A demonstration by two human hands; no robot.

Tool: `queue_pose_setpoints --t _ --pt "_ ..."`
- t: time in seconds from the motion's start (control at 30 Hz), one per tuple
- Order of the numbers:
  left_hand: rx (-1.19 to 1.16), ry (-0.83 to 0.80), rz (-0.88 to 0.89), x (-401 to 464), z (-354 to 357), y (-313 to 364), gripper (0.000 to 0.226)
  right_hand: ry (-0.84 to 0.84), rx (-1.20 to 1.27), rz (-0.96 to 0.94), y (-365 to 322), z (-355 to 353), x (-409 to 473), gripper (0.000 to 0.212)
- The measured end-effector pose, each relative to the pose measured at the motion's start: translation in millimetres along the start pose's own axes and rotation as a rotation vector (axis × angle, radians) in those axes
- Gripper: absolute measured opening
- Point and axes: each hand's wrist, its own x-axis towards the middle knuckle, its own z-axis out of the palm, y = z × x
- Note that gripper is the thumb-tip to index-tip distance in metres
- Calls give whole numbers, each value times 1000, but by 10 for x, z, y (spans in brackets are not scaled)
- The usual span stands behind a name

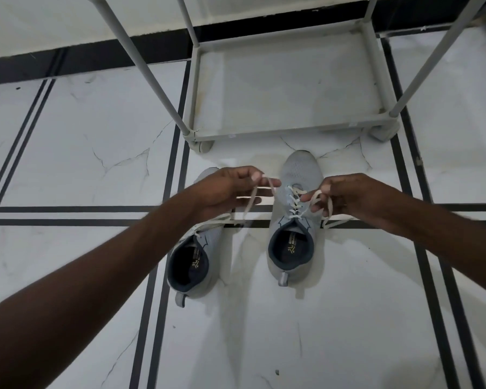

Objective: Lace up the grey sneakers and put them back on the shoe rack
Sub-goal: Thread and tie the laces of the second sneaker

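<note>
On the white marble floor (68, 153), crossed by black stripes, two grey sneakers stand side by side with toes toward the shoe rack (286, 127). Farthest left, the left sneaker (192, 262) lies partly under the left forearm, its white lace loose across the tongue. Above its toe, the left hand (225, 192) pinches one end of the right shoe's lace (250, 200) between thumb and fingertips, the strand running slack down toward the eyelets. Next comes the right sneaker (295, 220), already threaded up its middle. Just beside its right edge, the right hand (345, 197) is closed on the other lace end (327, 214), which loops below the fingers.
</note>
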Motion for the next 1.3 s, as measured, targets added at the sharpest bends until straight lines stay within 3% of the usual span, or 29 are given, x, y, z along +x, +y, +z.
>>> queue_pose_setpoints --t 0.07,0.2,0.3,0.4,0.57,0.83,1.3 --pt "-29 15 -6 137 121 -30 24 -9 69 14 22 50 34 17" --pt "-41 163 -27 324 304 -136 11 109 -38 -61 81 128 65 17" --pt "9 259 -29 426 361 -235 20 218 -135 -108 122 168 87 12" --pt "8 224 -60 506 362 -282 27 285 -240 -113 153 230 107 10" --pt "-11 156 -62 557 318 -304 39 234 -277 -90 151 297 123 12" --pt "-98 292 -113 635 371 -377 29 121 -300 -66 116 267 162 18" --pt "-339 26 -185 569 485 -411 15 230 -399 -169 232 306 284 19"
